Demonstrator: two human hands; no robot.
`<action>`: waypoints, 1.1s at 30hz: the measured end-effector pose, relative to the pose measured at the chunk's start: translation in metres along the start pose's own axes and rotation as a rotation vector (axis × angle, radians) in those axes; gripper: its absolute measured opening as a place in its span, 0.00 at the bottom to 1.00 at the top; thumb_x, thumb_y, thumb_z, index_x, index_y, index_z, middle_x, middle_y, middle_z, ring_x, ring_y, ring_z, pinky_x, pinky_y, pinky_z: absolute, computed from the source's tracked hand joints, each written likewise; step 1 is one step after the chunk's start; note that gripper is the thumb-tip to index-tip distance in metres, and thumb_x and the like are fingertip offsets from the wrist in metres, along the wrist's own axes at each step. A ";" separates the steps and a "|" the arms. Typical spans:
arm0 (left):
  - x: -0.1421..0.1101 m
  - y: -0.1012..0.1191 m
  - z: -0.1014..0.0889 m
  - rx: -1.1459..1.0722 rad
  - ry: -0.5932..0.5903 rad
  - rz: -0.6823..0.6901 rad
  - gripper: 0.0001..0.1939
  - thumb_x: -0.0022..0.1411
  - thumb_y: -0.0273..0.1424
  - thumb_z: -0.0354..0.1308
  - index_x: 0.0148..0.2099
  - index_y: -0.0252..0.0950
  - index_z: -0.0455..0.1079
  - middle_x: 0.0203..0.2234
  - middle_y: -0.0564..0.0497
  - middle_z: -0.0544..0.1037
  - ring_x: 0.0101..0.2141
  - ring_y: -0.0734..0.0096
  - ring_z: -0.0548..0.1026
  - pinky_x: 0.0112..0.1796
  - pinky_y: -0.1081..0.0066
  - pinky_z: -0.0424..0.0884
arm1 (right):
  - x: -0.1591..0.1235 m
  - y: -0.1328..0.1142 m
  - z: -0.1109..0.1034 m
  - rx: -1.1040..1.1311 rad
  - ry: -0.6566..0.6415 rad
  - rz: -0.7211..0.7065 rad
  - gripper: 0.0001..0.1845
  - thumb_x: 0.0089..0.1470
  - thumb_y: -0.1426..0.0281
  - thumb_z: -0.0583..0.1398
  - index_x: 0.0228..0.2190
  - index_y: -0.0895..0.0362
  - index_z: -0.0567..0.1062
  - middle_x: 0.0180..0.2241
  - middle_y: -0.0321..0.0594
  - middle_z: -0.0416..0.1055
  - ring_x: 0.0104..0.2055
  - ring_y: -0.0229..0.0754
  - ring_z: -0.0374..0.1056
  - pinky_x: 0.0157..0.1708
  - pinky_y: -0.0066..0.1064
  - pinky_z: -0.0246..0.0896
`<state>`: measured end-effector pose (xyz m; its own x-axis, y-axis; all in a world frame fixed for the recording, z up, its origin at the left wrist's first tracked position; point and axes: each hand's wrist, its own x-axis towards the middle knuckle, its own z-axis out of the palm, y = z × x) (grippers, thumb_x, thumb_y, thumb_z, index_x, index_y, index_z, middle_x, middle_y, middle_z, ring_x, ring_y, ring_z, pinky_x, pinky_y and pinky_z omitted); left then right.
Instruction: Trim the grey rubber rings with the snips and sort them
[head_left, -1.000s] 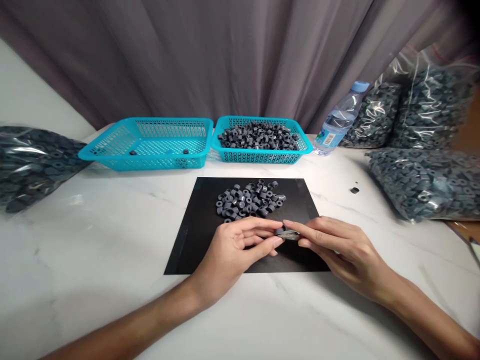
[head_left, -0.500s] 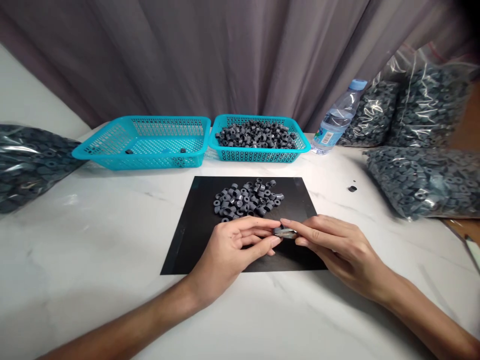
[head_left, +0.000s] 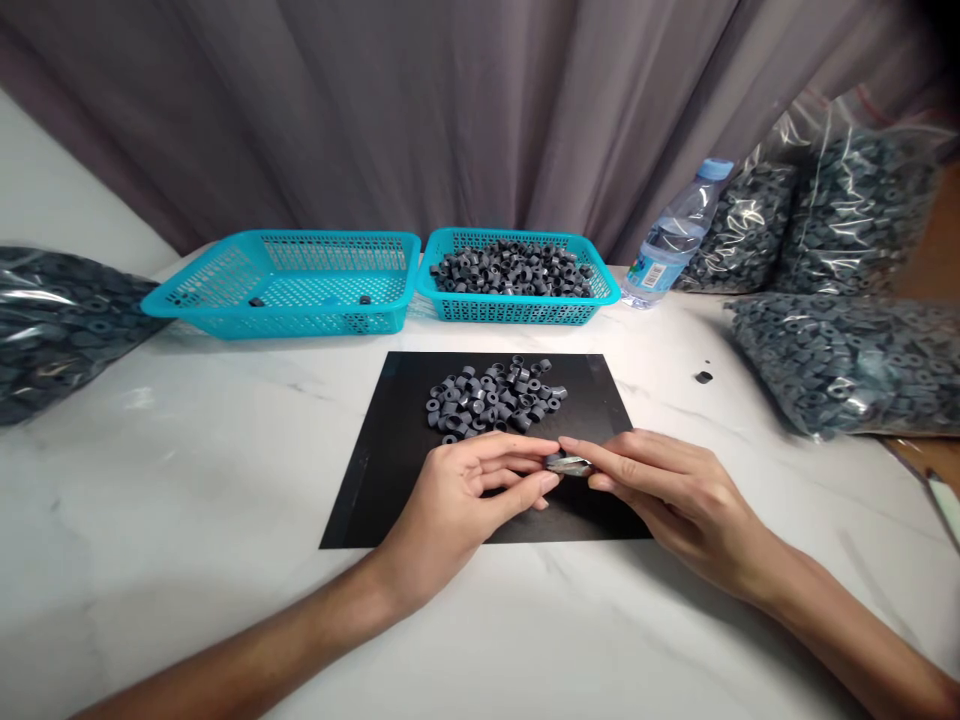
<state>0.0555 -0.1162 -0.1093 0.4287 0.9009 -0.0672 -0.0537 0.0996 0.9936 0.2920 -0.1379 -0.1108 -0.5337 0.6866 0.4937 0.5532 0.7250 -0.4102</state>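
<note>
Over the black mat [head_left: 367, 480], my left hand [head_left: 465, 505] pinches a small grey plastic cap [head_left: 553, 457] between thumb and fingertips. My right hand [head_left: 686, 490] is closed on a small shiny metal tool [head_left: 571, 466] that looks like nail clippers, mostly covered by the fingers. The tool's front end meets the grey cap, and the fingertips of both hands nearly touch there. Just beyond my left hand lies a loose pile of similar grey caps [head_left: 491, 400] on the mat, some upright and some on their sides.
Behind the mat stand a blue basket [head_left: 300, 322] with a few caps and another blue basket [head_left: 517, 312] heaped with them. A water bottle [head_left: 667, 250] is at the back right. Bags of grey parts [head_left: 862, 360] [head_left: 67, 320] flank the marble-patterned table [head_left: 225, 470]. One dark cap [head_left: 703, 377] lies apart.
Almost nothing differs. Both hands keep the same grip on the cap and the metal tool, and the whole view has shifted very slightly.
</note>
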 end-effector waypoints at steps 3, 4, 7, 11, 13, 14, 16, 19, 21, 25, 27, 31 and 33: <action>0.001 0.000 0.000 -0.012 -0.006 -0.001 0.14 0.59 0.29 0.70 0.49 0.37 0.81 0.39 0.50 0.85 0.38 0.71 0.82 0.41 0.77 0.81 | 0.000 0.000 0.000 -0.009 0.006 0.002 0.24 0.69 0.74 0.54 0.64 0.52 0.67 0.34 0.38 0.73 0.32 0.37 0.65 0.32 0.29 0.62; 0.001 0.000 0.000 -0.015 -0.009 0.000 0.14 0.59 0.28 0.70 0.48 0.37 0.81 0.38 0.51 0.85 0.37 0.71 0.82 0.41 0.77 0.81 | 0.001 0.001 0.000 -0.011 0.008 0.003 0.24 0.69 0.74 0.54 0.64 0.51 0.67 0.34 0.38 0.73 0.32 0.37 0.65 0.32 0.29 0.62; 0.002 0.001 0.001 -0.016 -0.007 0.002 0.13 0.60 0.28 0.69 0.48 0.36 0.81 0.38 0.50 0.85 0.37 0.70 0.83 0.41 0.75 0.81 | 0.001 0.000 0.000 -0.016 0.010 0.002 0.23 0.70 0.73 0.54 0.63 0.51 0.67 0.33 0.38 0.74 0.32 0.37 0.67 0.32 0.29 0.63; 0.000 0.001 0.001 -0.005 -0.009 -0.003 0.13 0.60 0.28 0.69 0.48 0.36 0.81 0.38 0.50 0.85 0.37 0.70 0.83 0.42 0.74 0.81 | 0.001 -0.001 -0.001 -0.010 0.008 -0.001 0.24 0.70 0.74 0.54 0.64 0.51 0.67 0.34 0.39 0.74 0.32 0.37 0.68 0.32 0.29 0.64; 0.000 0.001 0.000 0.001 -0.011 -0.004 0.13 0.60 0.29 0.69 0.48 0.36 0.81 0.38 0.50 0.85 0.37 0.70 0.83 0.42 0.74 0.81 | 0.001 -0.001 -0.002 -0.011 0.010 0.000 0.24 0.70 0.74 0.53 0.64 0.51 0.67 0.34 0.39 0.74 0.32 0.37 0.68 0.32 0.29 0.64; 0.000 0.001 0.000 0.001 -0.012 -0.004 0.13 0.60 0.29 0.69 0.48 0.36 0.80 0.38 0.50 0.85 0.37 0.70 0.83 0.42 0.73 0.81 | 0.001 -0.001 -0.002 -0.012 0.009 0.000 0.23 0.70 0.74 0.53 0.63 0.51 0.67 0.33 0.39 0.74 0.32 0.37 0.68 0.32 0.29 0.64; 0.000 0.001 0.000 0.004 -0.011 -0.005 0.13 0.60 0.29 0.69 0.48 0.36 0.80 0.38 0.50 0.85 0.37 0.69 0.83 0.41 0.73 0.81 | 0.001 0.000 -0.001 -0.011 0.007 0.000 0.23 0.70 0.74 0.53 0.63 0.53 0.67 0.34 0.39 0.74 0.32 0.37 0.67 0.32 0.29 0.64; 0.000 0.002 0.001 0.005 -0.009 -0.007 0.12 0.60 0.29 0.69 0.47 0.35 0.81 0.38 0.50 0.85 0.37 0.70 0.83 0.41 0.74 0.81 | 0.002 0.000 -0.001 -0.011 -0.002 0.005 0.22 0.70 0.74 0.54 0.62 0.54 0.69 0.34 0.40 0.75 0.31 0.38 0.67 0.31 0.30 0.64; 0.000 0.001 0.001 0.002 -0.007 -0.017 0.12 0.60 0.29 0.69 0.47 0.35 0.81 0.37 0.50 0.85 0.36 0.70 0.82 0.41 0.74 0.81 | 0.001 -0.001 -0.001 -0.011 0.001 0.006 0.21 0.70 0.74 0.53 0.61 0.54 0.70 0.34 0.40 0.75 0.31 0.38 0.67 0.31 0.30 0.64; -0.001 -0.001 0.000 -0.004 0.004 -0.035 0.13 0.60 0.30 0.69 0.48 0.35 0.80 0.37 0.50 0.85 0.36 0.70 0.83 0.42 0.74 0.81 | -0.002 0.001 -0.003 0.008 0.053 0.031 0.23 0.69 0.76 0.53 0.62 0.52 0.69 0.36 0.40 0.75 0.35 0.37 0.70 0.35 0.29 0.66; 0.000 -0.002 -0.001 0.010 0.009 -0.044 0.14 0.59 0.30 0.70 0.48 0.35 0.80 0.38 0.49 0.84 0.36 0.69 0.83 0.41 0.74 0.81 | -0.006 0.005 -0.005 0.004 0.073 0.065 0.24 0.69 0.77 0.54 0.62 0.51 0.69 0.37 0.41 0.75 0.37 0.38 0.70 0.36 0.30 0.67; 0.001 -0.001 -0.001 0.049 0.031 -0.056 0.14 0.59 0.32 0.70 0.47 0.35 0.80 0.37 0.49 0.84 0.35 0.70 0.82 0.41 0.74 0.80 | -0.009 0.016 -0.006 -0.042 0.099 0.171 0.22 0.69 0.73 0.54 0.61 0.52 0.69 0.38 0.43 0.74 0.38 0.40 0.70 0.38 0.32 0.67; 0.001 0.000 -0.001 0.062 0.039 -0.047 0.13 0.59 0.32 0.70 0.47 0.35 0.81 0.37 0.49 0.84 0.35 0.70 0.82 0.40 0.75 0.80 | -0.008 0.021 -0.004 -0.077 0.099 0.233 0.20 0.70 0.70 0.54 0.61 0.53 0.70 0.39 0.44 0.74 0.39 0.42 0.71 0.39 0.34 0.67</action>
<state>0.0551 -0.1150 -0.1093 0.3937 0.9119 -0.1158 0.0217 0.1167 0.9929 0.3107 -0.1285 -0.1209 -0.3231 0.8231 0.4670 0.7031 0.5391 -0.4638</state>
